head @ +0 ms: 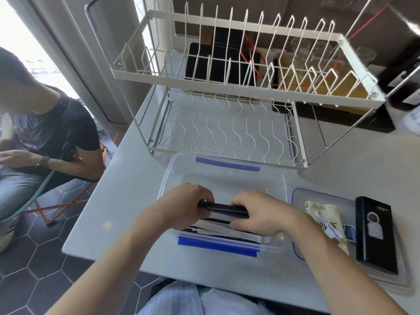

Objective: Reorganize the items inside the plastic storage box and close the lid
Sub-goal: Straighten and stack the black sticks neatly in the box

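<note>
A clear plastic storage box (227, 176) with blue clips stands open on the white table in front of me. My left hand (184, 202) and my right hand (261, 212) both grip a flat black box (221, 208), held on edge over the near half of the storage box. Under it lie white and black flat items (218, 228) against the near wall. The clear lid (297, 194) lies flat to the right, carrying a black box (375, 233), a cream packet (318, 208) and a bundled white cable (329, 226).
A white two-tier wire dish rack (238, 92) stands just behind the storage box. Dark items and a red cable lie behind it. A seated person (45, 137) is at the left beside the table edge. A dark bottle (404, 71) stands far right.
</note>
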